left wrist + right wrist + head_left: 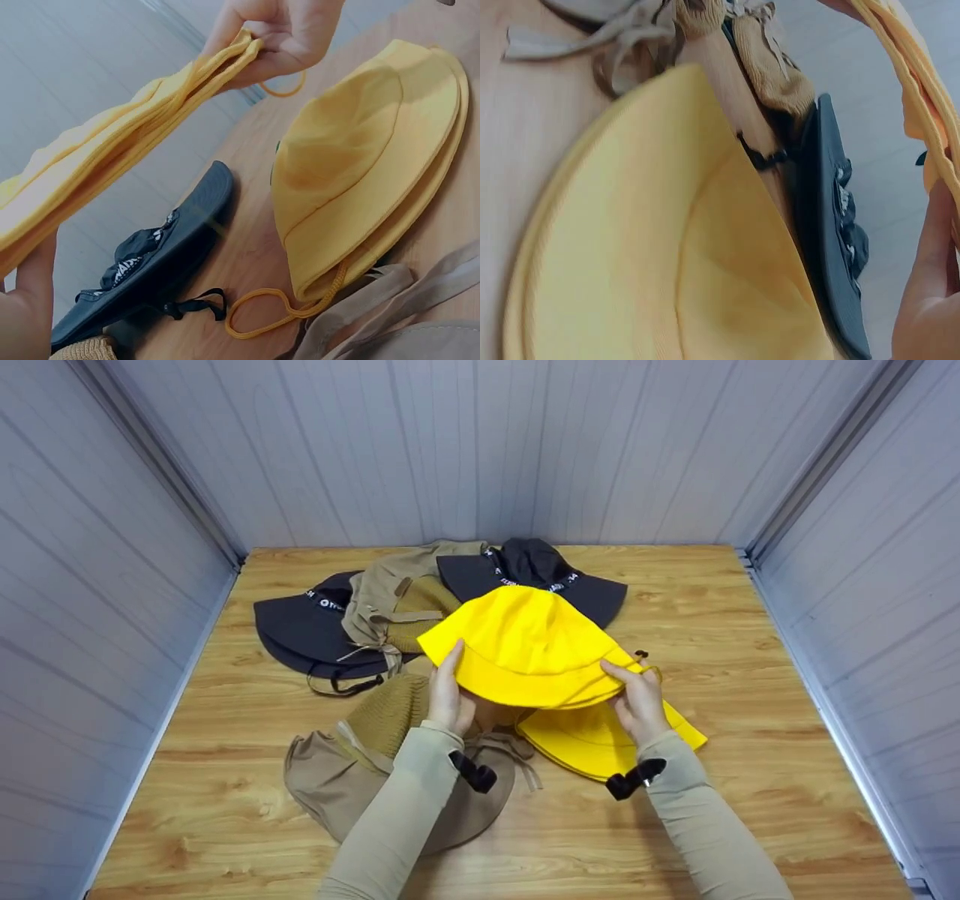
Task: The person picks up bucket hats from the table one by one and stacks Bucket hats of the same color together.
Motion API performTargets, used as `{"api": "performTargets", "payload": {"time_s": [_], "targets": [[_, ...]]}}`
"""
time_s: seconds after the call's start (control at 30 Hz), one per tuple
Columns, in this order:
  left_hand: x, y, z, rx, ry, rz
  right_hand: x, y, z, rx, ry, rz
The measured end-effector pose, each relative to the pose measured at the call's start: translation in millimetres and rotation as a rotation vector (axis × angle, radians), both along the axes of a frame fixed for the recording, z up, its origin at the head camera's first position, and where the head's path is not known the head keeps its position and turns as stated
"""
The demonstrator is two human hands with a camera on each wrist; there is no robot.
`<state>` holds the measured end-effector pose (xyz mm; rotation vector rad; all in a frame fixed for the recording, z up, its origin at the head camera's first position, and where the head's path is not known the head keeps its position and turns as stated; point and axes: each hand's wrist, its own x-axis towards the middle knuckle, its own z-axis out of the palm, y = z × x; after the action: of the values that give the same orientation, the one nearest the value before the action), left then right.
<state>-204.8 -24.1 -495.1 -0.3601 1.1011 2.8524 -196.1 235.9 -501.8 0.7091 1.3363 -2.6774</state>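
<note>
Both hands grip the raised hat [525, 637], a yellow one: the left hand [448, 694] pinches the brim at its left end, the right hand [637, 701] at its right end, thumbs on top and fingers underneath. The raised hat is held clear of the surface [780, 780], flattened, and the left wrist view shows several layers along its edge. A thin cord hangs by its right end, next to the right hand.

Below the raised hat, toward the person and slightly right, the lower hat [577, 739], also yellow, lies on the surface, partly covered; its brim looks doubled, and a cord loop [259, 291] trails from it.

Left of the raised hat and nearer the person is a beige hat [322, 780] with a knitted crown, partly behind the left arm. Just beyond the raised hat sits a black hat [465, 574]. To its left are a second beige hat [375, 592] and, farther left, a second black hat [292, 622], overlapping.
</note>
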Motion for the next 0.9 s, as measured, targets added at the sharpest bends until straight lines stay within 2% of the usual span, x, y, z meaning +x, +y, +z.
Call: {"api": "performTargets", "payload": {"time_s": [0.13,0.37,0.57,0.77,0.9], "targets": [[1.6,-2.6,-2.2,0.007,0.017,-0.061,1.8,11.0,1.2,0.029,0.03,0.025],[1.5,-2.5,-4.9,-0.021,-0.007,-0.063,8.1,29.4,4.0,0.12,0.017,0.068],[1.8,-4.9,-5.6,-0.102,-0.052,-0.148,14.9,47.7,5.6,0.124,-0.004,0.064],[2.0,-2.9,-6.8,-0.217,-0.055,-0.25,21.1,65.1,5.6,0.133,-0.028,0.082],[3.5,0.1,-8.6,-0.296,-0.063,-0.288,25.2,76.5,4.2,0.139,-0.046,0.095]]}}
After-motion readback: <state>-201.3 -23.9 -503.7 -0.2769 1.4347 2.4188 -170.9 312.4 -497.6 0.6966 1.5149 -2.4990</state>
